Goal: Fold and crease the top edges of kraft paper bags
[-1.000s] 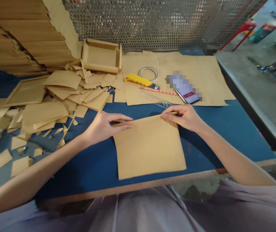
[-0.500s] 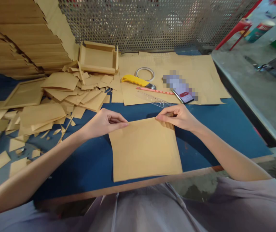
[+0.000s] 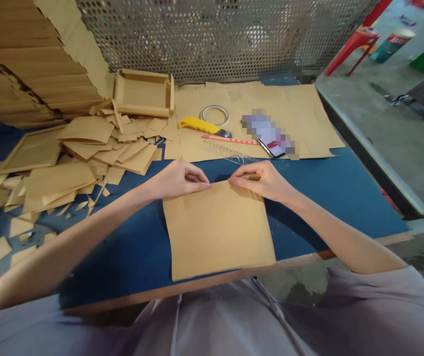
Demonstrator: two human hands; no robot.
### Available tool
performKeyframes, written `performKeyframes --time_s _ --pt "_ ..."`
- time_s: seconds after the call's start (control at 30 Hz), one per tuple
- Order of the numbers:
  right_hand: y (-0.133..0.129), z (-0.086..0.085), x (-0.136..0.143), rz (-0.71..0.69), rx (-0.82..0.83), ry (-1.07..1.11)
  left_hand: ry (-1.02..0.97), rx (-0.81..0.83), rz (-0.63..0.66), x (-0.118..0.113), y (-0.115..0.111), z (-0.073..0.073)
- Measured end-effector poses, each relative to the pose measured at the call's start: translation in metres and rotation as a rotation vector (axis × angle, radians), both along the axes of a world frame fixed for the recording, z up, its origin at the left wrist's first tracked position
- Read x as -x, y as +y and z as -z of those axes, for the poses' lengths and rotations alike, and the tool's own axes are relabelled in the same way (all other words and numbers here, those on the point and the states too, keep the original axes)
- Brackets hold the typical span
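Observation:
A roughly square sheet of brown paper (image 3: 219,232) lies near the front edge of the blue table, its far edge pinched by both hands. My left hand (image 3: 186,179) grips that edge left of its middle, thumb on top and fingers curled. To the right, my right hand (image 3: 252,180) pinches the same edge between thumb and fingers. A short gap separates the fingertips of the two hands. Beyond them lie a clear ruler (image 3: 234,155), a pink strip (image 3: 230,140), a yellow cutter (image 3: 200,124), a tape roll (image 3: 214,114) and a phone (image 3: 271,141).
Loose paper pieces (image 3: 86,131) cover the left of the blue table (image 3: 338,193). A shallow cardboard tray (image 3: 143,94) stands behind them, beside tall brown stacks (image 3: 22,59). A perforated metal panel (image 3: 197,39) rises at the back. A red stool (image 3: 360,42) stands beyond the right side.
My left hand has slid right along the sheet's far edge, closer to my right hand. The whole view has shifted slightly. Both hands keep their pinch.

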State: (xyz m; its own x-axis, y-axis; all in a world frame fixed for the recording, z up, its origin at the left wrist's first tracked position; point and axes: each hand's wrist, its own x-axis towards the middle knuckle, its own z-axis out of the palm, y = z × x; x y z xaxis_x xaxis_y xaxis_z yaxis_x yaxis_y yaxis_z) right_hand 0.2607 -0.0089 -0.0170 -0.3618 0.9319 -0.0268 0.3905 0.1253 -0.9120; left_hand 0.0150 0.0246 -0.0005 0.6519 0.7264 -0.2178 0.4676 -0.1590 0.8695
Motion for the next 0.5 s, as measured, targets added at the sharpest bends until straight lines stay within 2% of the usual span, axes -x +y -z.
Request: performKeyframes --time_s 0.3,0.5 --pt "0.000 0.002 0.001 0.003 -0.010 0.029 -0.033 -0.037 0.029 -0.033 0.002 -0.004" --pt "0.000 0.002 0.001 0.036 0.012 0.079 -0.051 -0.069 0.059 -0.031 0.005 -0.001"
